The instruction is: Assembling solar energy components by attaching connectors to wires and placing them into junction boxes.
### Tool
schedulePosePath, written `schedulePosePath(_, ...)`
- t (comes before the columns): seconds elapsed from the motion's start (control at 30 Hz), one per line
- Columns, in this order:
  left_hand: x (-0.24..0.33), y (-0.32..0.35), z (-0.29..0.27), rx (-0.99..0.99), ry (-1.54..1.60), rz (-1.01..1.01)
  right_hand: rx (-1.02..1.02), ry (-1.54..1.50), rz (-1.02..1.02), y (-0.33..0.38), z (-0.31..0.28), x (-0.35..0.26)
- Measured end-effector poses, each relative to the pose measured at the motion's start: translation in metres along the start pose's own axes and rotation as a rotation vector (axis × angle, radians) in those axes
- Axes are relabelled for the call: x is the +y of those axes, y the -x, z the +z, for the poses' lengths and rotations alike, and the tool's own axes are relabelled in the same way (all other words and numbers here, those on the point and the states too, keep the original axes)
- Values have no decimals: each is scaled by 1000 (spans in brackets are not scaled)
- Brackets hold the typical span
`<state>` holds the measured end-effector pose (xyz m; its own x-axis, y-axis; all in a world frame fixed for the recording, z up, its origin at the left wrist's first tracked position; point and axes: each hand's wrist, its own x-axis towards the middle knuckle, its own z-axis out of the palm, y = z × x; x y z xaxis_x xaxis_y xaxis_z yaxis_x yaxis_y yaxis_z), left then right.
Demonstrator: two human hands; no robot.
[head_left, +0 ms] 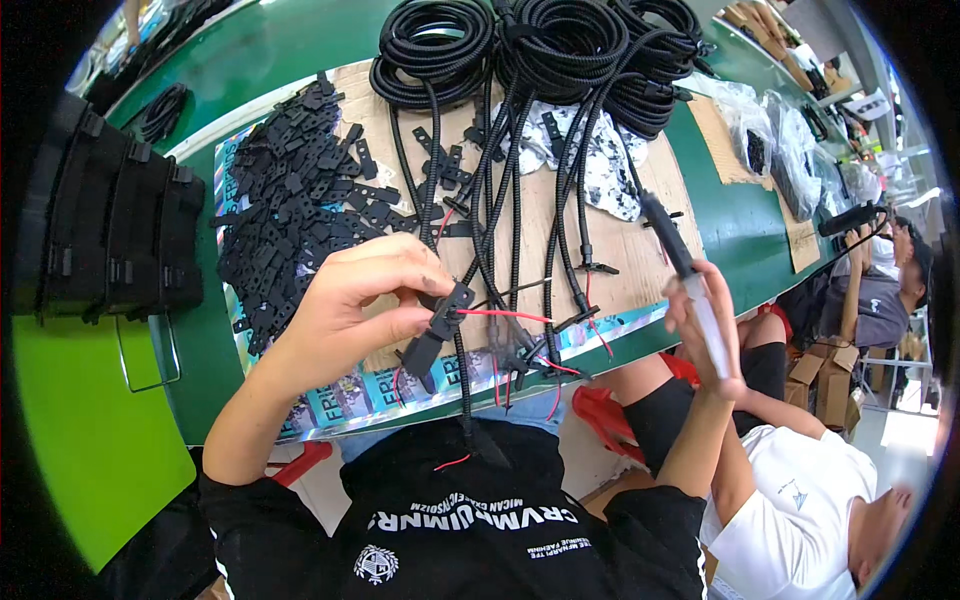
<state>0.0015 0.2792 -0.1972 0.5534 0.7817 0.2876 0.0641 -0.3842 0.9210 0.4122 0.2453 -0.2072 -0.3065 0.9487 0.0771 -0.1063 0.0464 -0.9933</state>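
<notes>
My left hand (pixel 375 310) pinches a small black plastic bracket (pixel 437 335), with a thin red wire (pixel 505 314) running out to the right. Beneath it hangs a black corrugated cable (pixel 463 385). My right hand (pixel 708 335), slightly blurred, is closed around a long slim tool (pixel 672 238) with a black front part and a whitish rear; its exact kind is unclear. The tool is raised over the table's right side, apart from the bracket. Between my hands, several cable ends with black T-shaped pieces (pixel 577 318) and red wires lie on cardboard (pixel 640 245).
Loose black plastic parts (pixel 290 190) are heaped at left. Coiled corrugated cables (pixel 565 45) lie at the back, beside a spotted white bag (pixel 600 180). Stacked black crates (pixel 100 220) stand far left. A co-worker in a white shirt (pixel 800 490) sits close at right.
</notes>
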Motion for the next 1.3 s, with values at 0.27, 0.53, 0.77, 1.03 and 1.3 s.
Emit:
schedulePosePath(0.27, 8, -10, 14, 141, 417, -77, -126, 1321, -111, -27, 24, -11)
schedulePosePath(0.53, 5, -28, 26, 248, 750, -43, -250, 682, -500, -96, 108, -34)
schedulePosePath(0.77, 51, -22, -6, 383, 757, -32, -183, 44, -282, -137, 169, -37)
schedulePosePath(1.03, 185, 28, -165, 1100, -2067, 40, -69, 169, -297, -164, 125, -52)
schedulePosePath(1.3, 222, -16, -192, 712, -1846, -874, -68, 317, -518, -170, 140, -38)
